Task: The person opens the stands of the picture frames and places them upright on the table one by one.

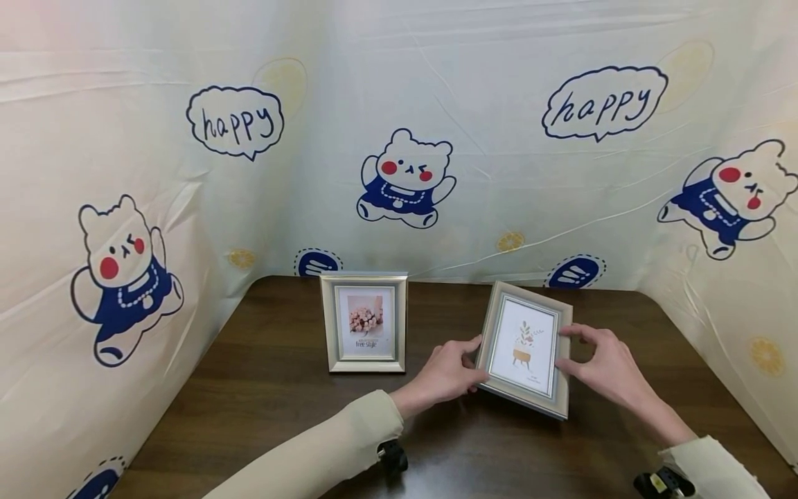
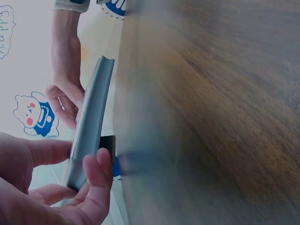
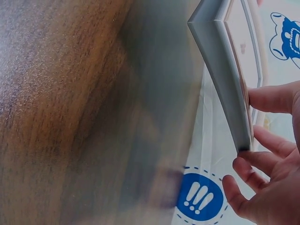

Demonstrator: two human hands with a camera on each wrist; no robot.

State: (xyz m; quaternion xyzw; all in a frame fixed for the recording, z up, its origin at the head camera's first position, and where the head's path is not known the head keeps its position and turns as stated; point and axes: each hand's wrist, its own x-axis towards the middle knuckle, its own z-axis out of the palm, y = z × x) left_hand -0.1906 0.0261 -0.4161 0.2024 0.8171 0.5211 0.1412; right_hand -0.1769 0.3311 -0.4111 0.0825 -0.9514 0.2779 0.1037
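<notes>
Picture frame [image 1: 525, 348] tilts between left hand [image 1: 444, 374] and right hand [image 1: 606, 364].

The left arm [image 1: 312, 454] reached forward and to the right, the right arm [image 1: 717, 468] forward and to the left, both in long sleeves. The left hand [image 1: 445, 371] gripped, its thumb opposed to curled fingers [image 2: 96, 178]. The right hand [image 1: 601, 364] pinched, its thumb [image 3: 272, 99] parted from four bent, slightly fanned fingers. The two hands faced each other, set apart, fingertips directed inward.
</notes>
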